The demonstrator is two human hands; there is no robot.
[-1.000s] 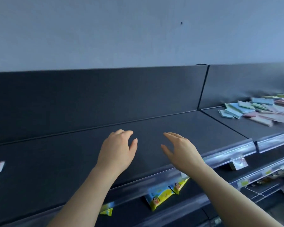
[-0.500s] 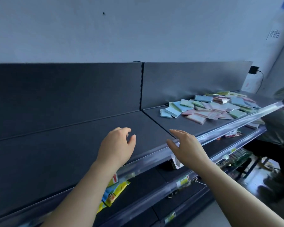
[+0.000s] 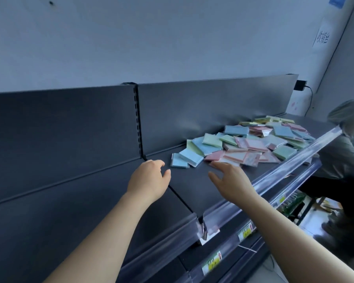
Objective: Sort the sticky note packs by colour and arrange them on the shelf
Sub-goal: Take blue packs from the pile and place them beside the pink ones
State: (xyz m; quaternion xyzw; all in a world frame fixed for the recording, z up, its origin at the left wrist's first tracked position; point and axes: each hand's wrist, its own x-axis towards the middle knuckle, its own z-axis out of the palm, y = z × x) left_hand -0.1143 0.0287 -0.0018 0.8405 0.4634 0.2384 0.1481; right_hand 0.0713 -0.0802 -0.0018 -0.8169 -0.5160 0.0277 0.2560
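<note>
Pale grey wall (image 3: 172,37) — a white paper sign (image 3: 322,37) at right, glossy floor (image 3: 311,222) below.

Left hand (image 3: 148,181) and right hand (image 3: 234,183) — bare, on bare forearms (image 3: 102,237).

Overlapping sticky note packs (image 3: 253,145) hide those lying underneath.

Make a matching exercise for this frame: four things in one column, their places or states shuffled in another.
1 left hand
2 right hand
3 light blue pack
4 black adapter

A on the wall beyond the shelf
B over the seam between shelf sections
C pile's left edge
D fingers straight, beside pink packs

Pairs: 1-B, 2-D, 3-C, 4-A
</note>
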